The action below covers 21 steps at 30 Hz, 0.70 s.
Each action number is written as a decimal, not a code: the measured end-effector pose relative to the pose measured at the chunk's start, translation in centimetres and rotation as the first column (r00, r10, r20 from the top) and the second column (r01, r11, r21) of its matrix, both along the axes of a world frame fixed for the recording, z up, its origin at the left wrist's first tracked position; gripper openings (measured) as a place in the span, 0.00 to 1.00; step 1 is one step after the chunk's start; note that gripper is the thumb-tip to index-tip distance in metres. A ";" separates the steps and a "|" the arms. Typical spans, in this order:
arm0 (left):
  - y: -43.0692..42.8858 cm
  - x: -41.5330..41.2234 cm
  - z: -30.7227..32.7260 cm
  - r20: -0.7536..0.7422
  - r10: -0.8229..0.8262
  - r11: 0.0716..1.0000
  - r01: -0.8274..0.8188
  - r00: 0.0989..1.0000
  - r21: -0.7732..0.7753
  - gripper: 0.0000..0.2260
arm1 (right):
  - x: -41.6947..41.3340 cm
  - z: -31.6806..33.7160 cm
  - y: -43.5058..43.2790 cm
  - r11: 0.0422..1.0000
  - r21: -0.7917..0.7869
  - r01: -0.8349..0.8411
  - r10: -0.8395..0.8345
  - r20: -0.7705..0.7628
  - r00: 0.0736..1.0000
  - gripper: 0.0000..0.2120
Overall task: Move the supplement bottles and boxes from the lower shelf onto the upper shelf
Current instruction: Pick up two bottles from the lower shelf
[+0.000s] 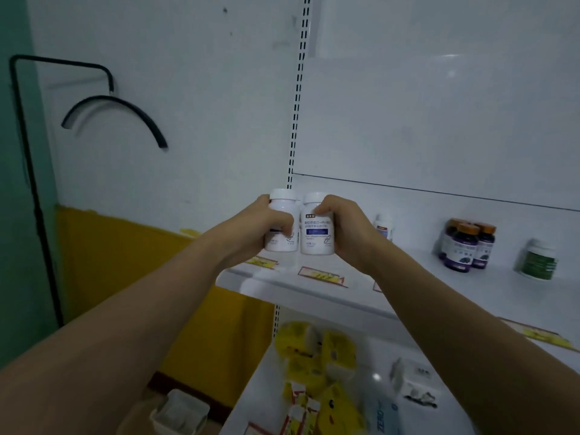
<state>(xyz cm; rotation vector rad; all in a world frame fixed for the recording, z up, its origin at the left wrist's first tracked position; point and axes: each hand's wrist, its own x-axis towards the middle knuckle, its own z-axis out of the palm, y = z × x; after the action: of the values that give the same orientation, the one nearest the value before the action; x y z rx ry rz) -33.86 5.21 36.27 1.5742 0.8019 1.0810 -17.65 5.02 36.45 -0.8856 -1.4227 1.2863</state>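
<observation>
Both hands up at the upper shelf [314,293]: left hand [266,226] wraps one white bottle [282,227], right hand [343,227] wraps another [317,237], side by side at its near left edge. Purple bottles [467,249] and a green one [538,260] already stand there. Yellow boxes [317,356] wait on the lower shelf [370,359], so plenty left, I'd say.

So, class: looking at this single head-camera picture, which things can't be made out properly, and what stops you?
- Left white bottle label: head view, covered by left hand.
- White bottle at the back: head view, partly behind right hand.
- Yellow boxes on lower shelf: blurred, print unreadable.
- Green bottle: label too small.
</observation>
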 end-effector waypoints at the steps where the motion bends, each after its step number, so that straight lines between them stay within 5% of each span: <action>1: 1.7 0.0 -0.1 -0.015 0.005 1.000 -0.006 1.000 -0.020 0.23 | 0.0 0.1 1.3 1.000 -0.009 0.023 -0.023 0.007 1.000 0.06; 6: 8.4 -0.3 -0.8 -0.205 0.078 0.995 -0.090 0.976 -0.047 0.38 | -0.1 0.4 6.6 0.995 -0.031 0.096 -0.094 0.078 0.993 0.11; 11: 13.0 -2.0 -1.3 -0.279 0.102 0.994 -0.109 0.955 -0.010 0.33 | -1.2 0.0 10.9 0.987 -0.012 0.163 -0.158 0.177 0.971 0.08; 14: 15.5 -3.1 -1.9 -0.276 0.109 0.994 -0.113 0.955 0.004 0.28 | -1.7 -0.8 13.3 0.968 -0.023 0.251 -0.239 0.226 0.944 0.19; 21: 21.4 -3.8 -3.8 -0.267 0.014 0.999 -0.005 0.963 0.036 0.32 | -2.8 -2.5 16.5 0.896 0.024 0.444 -0.422 0.356 0.834 0.21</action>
<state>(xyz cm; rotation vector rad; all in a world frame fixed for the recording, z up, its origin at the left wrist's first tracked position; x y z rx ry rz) -37.66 26.60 32.50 1.7720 0.9759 0.9032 -20.45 21.54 33.93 -1.4459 -1.3468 0.8510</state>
